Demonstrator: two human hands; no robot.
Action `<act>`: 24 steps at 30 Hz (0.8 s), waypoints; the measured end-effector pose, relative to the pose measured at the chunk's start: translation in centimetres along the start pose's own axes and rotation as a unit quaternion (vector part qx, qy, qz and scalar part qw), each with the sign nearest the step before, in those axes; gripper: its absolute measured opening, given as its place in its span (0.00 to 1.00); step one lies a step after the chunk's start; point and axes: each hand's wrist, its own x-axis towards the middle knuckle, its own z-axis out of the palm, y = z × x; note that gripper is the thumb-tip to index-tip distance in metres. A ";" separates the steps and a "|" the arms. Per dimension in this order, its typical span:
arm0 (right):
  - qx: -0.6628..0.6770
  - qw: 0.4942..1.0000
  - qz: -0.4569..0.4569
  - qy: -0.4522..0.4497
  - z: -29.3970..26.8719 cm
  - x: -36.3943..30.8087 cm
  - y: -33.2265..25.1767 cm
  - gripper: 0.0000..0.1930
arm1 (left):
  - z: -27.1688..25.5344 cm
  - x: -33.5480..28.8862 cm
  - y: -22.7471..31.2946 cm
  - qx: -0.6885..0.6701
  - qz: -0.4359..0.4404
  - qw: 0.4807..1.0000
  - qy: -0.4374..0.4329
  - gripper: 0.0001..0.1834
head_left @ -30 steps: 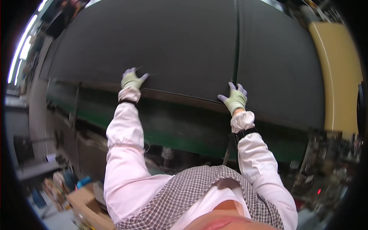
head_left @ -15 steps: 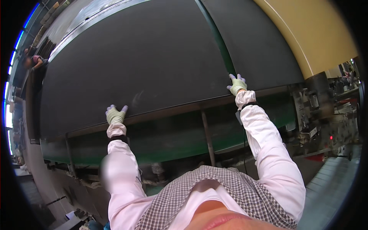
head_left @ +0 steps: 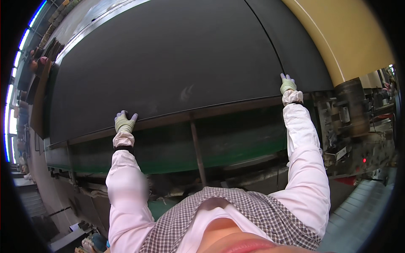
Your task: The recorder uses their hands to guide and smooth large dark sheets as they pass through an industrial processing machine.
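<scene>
A large, flat black sheet spreads across the work surface in front of me. My left hand, in a striped glove with pale purple fingertips, lies on its near edge, fingers and thumb spread. At the right, my right hand, gloved the same way, has its fingers stretched out flat at the near end of a thin dark seam. Beyond that seam lies a second black sheet, with its side close to the first one. Neither hand is wrapped round anything.
A yellow-tan curved sheet borders the black sheets at the right, above machine parts with a red light. Below the near edge runs a green belt with a metal post. At far left a brown board stands near a blurred person.
The large black sheet has shifted right, and the green gap between the two sheets has narrowed to a thin line. My right hand has moved right with it; my left hand stays near the edge.
</scene>
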 end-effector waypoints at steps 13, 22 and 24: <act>-0.031 0.963 0.030 0.265 -0.6 -14.4 -11.2 0.24 | -8.4 -1.9 -10.7 -0.056 0.156 0.983 -0.077 0.39; 0.248 0.744 -0.567 0.253 -1.5 -26.0 -31.4 0.24 | -9.0 -10.2 7.4 -0.033 0.229 0.955 -0.186 0.44; 0.262 0.784 -0.546 0.134 -0.5 -22.3 -31.7 0.19 | -7.7 -9.5 12.2 -0.085 0.274 0.939 -0.189 0.43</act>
